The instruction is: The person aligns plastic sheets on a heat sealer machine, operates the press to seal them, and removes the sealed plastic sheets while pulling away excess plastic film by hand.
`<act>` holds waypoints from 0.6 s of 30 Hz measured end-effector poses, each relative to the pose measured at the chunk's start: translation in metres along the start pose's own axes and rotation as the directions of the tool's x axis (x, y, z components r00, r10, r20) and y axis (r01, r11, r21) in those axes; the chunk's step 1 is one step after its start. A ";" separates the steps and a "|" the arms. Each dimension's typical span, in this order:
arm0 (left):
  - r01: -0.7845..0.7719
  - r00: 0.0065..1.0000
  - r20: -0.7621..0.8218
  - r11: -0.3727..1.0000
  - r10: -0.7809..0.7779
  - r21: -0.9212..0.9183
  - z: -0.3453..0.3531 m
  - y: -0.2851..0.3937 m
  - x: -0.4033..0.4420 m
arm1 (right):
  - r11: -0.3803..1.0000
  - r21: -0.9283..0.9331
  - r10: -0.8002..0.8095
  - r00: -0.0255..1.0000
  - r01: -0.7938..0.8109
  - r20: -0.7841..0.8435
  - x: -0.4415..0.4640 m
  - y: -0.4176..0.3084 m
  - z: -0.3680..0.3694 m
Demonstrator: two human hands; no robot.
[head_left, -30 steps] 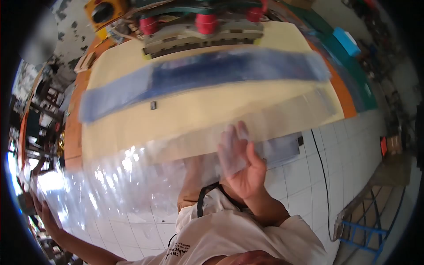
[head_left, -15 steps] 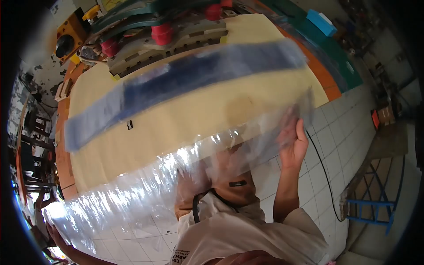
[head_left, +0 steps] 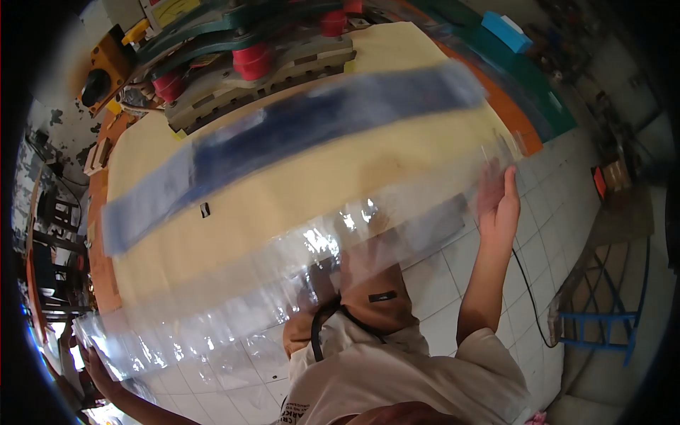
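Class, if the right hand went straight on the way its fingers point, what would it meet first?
Past the clear film overlapping it, the right hand would probably meet the orange table at its near right corner; height is unclear, so it might pass above.

A pale floor of square white tiles (head_left: 545,205) with thin dark joints spreads below and right of the orange-topped bench (head_left: 506,110). At upper left, a whitish-grey wall (head_left: 60,120) shows dark peeling patches. Dark-framed furniture (head_left: 60,212) crowds the left side (too cluttered to tell piece from piece), near bright white light at lower left. At right stands a blue metal frame with crossed bars (head_left: 598,316), in dimmer surroundings.
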State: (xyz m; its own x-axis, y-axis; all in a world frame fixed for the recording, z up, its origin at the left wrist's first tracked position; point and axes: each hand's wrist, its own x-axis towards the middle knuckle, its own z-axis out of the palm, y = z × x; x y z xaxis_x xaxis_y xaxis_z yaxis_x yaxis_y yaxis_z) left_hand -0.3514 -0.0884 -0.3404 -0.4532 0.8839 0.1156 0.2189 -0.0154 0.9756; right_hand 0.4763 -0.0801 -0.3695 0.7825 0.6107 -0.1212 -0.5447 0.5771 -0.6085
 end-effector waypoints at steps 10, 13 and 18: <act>0.078 0.978 0.203 0.991 -0.055 -0.110 0.082 0.018 0.001 | 0.609 -0.771 -0.189 0.978 0.187 0.089 0.053 -0.018 -0.015; 0.118 0.983 0.145 0.991 -0.109 -0.056 0.104 0.034 -0.011 | 0.504 -0.851 -0.107 0.988 0.149 0.110 0.055 -0.028 -0.022; 0.093 0.983 0.169 0.987 -0.069 -0.134 0.092 0.022 0.005 | 0.720 -0.686 -0.003 0.990 0.101 0.143 0.069 -0.049 -0.040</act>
State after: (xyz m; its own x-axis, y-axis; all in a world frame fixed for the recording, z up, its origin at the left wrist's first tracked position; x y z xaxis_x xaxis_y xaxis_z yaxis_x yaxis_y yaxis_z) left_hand -0.2699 -0.0413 -0.3357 -0.3152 0.9489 0.0146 0.0581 0.0040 0.9983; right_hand 0.5693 -0.0876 -0.3800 0.7331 0.6801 -0.0062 -0.1061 0.1053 -0.9888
